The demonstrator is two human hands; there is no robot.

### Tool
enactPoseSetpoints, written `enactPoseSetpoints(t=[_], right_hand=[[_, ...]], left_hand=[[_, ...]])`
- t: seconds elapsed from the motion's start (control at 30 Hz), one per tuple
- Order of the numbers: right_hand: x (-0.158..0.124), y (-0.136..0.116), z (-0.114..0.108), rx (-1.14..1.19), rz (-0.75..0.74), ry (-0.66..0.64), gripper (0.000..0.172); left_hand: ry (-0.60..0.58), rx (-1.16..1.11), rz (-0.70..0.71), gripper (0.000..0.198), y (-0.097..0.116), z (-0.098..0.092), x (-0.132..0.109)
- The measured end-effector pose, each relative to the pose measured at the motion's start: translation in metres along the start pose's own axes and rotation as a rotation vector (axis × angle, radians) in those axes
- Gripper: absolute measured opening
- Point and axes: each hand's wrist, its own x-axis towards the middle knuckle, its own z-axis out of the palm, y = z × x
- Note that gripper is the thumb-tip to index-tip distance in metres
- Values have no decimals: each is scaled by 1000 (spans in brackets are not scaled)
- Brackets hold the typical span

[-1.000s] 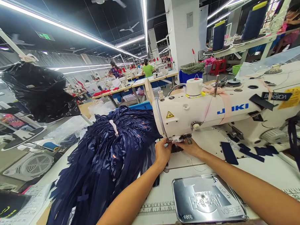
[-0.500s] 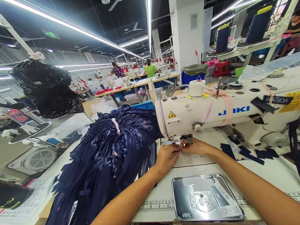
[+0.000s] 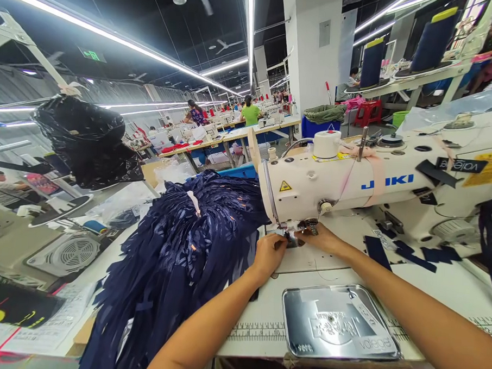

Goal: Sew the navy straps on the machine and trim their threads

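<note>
A white JUKI sewing machine [image 3: 339, 180] stands before me, its needle area low at the head's left end. My left hand [image 3: 269, 255] is at the left of the presser foot [image 3: 293, 238], thumb and fingers pinched together; a small dark bit shows at the fingertips, too small to name. On the other side of the foot, my right hand [image 3: 322, 239] reaches in with fingers bent together, partly hidden under the machine head. What it holds, if anything, cannot be seen. Left of my left hand, a large bundle of navy fabric strips [image 3: 186, 242] spills over the table edge, bound by a pale tie.
A shiny metal tin lid [image 3: 341, 323] lies in front of the machine, beside a printed ruler scale [image 3: 258, 333]. Short navy scraps [image 3: 377, 251] lie under the machine arm. A black-bagged thread cone [image 3: 82, 139] stands at left. Other people work at distant tables.
My left hand has drawn slightly left, widening the gap between my hands at the presser foot. The right hand stays about there. The whole view has shifted a little.
</note>
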Motion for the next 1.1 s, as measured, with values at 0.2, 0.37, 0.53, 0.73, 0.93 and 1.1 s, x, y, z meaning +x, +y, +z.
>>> enactPoseSetpoints(t=[0.2,0.37,0.53,0.73,0.93,1.1], right_hand=[[6,4,18,-165,27,105,19],[-4,-7,9,-271,-62,66,23],[-3,-1,8,-364,-68,80,20],[3,4,21,-481,-99,101,20],[1,1,17,-594,-66,131,23],[-4,2,-12,-696,81,189,23]], left_hand=[[40,16,-116,17,-1,6,10],[52,18,-153,16,0,10,10],[63,33,-153,16,3,9,7],[69,64,-142,15,4,8,6],[62,111,-165,12,-2,5,9],[62,144,-197,13,-6,-4,11]])
